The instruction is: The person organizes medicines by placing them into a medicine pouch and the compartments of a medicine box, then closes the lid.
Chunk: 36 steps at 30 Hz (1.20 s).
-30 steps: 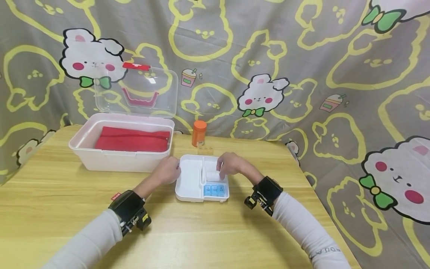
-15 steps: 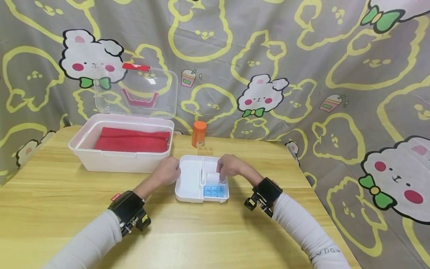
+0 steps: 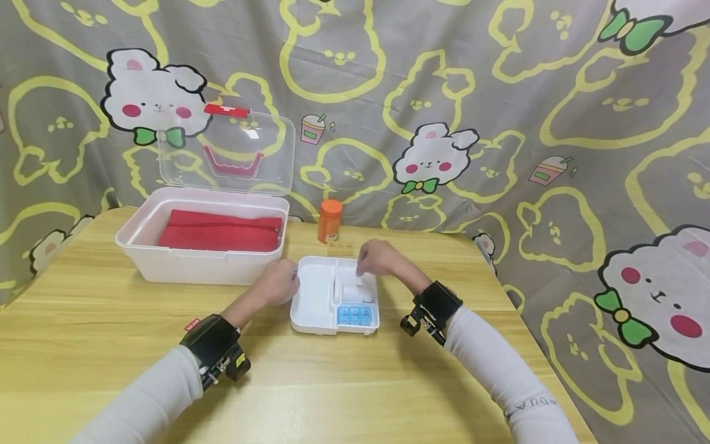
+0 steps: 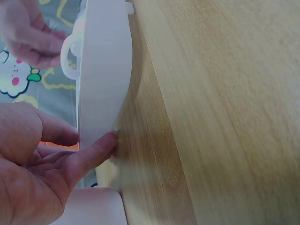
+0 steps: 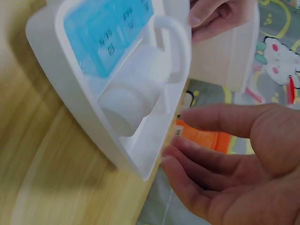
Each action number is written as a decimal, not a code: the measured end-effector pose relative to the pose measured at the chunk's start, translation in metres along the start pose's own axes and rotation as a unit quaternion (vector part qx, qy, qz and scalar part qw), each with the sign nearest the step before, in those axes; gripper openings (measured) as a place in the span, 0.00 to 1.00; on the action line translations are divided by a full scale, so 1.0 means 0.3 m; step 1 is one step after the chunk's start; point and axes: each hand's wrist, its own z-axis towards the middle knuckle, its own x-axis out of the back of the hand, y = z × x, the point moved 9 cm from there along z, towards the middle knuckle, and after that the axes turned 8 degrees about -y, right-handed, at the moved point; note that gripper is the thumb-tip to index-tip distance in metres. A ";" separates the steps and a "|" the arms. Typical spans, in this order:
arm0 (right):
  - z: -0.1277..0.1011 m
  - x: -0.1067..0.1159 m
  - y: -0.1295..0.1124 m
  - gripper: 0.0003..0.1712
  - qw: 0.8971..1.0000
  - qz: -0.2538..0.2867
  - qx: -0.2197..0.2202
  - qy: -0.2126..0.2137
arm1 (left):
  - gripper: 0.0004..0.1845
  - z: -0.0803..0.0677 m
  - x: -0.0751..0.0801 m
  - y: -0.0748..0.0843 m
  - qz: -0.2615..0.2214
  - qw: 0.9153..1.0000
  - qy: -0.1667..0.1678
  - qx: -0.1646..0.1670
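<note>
From the head view, the left hand (image 3: 280, 287) steadies the white tray (image 3: 313, 296) on the tabletop (image 3: 344, 382), while the right hand (image 3: 377, 259) hovers released over the white roll (image 3: 354, 291). The left wrist view shows its grip pinching the tray's rim. In the right wrist view, fingers (image 5: 220, 161) are slack; brushing the roll could tip it out.
</note>
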 end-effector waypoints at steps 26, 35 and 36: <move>0.229 -0.002 0.044 0.27 0.993 0.037 -0.021 0.111 | 0.13 -0.010 0.006 0.014 0.000 1.000 0.010 -0.014; 0.234 -0.010 0.051 0.24 0.991 0.049 -0.024 0.123 | 0.13 -0.013 0.008 0.012 -0.006 1.000 0.009 -0.007; 0.233 -0.009 0.051 0.23 0.991 0.048 -0.023 0.126 | 0.14 -0.013 0.010 0.012 -0.005 1.000 0.009 -0.007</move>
